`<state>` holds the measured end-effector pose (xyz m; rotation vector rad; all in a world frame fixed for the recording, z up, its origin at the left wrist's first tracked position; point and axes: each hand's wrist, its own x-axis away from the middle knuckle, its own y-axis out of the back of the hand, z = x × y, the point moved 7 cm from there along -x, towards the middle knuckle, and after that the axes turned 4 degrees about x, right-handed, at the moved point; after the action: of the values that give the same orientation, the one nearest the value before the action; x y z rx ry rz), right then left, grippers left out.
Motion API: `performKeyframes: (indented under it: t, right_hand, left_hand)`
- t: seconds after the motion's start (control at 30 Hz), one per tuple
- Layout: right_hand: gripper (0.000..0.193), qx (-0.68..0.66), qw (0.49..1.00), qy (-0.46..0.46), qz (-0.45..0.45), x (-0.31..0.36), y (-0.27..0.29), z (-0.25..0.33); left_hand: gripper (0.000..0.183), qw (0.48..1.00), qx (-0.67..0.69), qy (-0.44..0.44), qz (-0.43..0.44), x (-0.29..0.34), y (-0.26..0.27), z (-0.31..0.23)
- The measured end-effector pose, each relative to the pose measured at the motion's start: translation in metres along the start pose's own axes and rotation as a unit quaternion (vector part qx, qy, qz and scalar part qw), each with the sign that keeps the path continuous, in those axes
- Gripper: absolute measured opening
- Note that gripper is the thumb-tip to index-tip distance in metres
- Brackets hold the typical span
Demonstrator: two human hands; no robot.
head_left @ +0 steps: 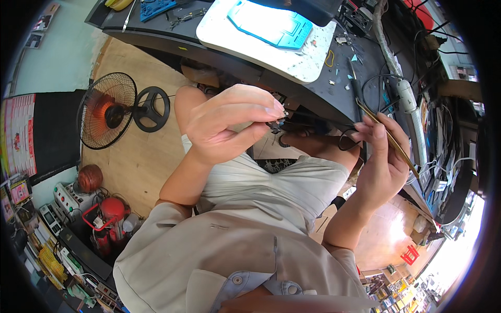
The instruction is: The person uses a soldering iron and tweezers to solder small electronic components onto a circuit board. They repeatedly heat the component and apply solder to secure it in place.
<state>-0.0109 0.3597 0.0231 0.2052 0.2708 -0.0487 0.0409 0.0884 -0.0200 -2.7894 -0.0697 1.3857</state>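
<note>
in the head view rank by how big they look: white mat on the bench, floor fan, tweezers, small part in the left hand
1. white mat
2. floor fan, close behind the mat, though it stands farther off, so its true size is unsure
3. tweezers in the right hand
4. small part pinched by the left hand

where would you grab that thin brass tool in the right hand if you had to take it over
Take the brass tool by its free lower stretch, the part sticking out below the right hand toward the bench edge. It is a long, slim rod lying on a diagonal, so come from its right side, across its length, with a fingertip pinch. Its upper end is taken up by the fingers.
</note>
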Motion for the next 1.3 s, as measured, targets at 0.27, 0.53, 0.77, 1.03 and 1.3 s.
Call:
performKeyframes:
  t: [0.27,0.53,0.77,1.03,1.3]
  right_hand:
    - [0.016,0.049,0.991,0.124,0.028,-0.019,-0.086,0.003]
    - [0.013,0.156,0.966,0.204,0.002,-0.026,-0.111,0.011]
    - [0.014,0.193,0.96,0.205,0.005,-0.025,-0.117,0.014]
    - [0.017,0.212,0.96,0.181,0.014,-0.025,-0.119,0.016]
    - [0.017,0.226,0.955,0.19,0.014,-0.025,-0.121,0.016]
  left_hand:
    - [0.027,1.0,-0.022,-0.013,-0.015,-0.002,0.009,-0.002]
    - [0.033,0.998,-0.005,0.007,-0.059,0.003,0.026,0.002]
    - [0.023,0.999,-0.015,0.006,-0.038,0.008,0.03,0.006]
    - [0.022,0.999,-0.011,-0.001,-0.041,0.01,0.033,0.008]
    - [0.021,0.999,-0.009,-0.004,-0.045,0.009,0.033,0.009]
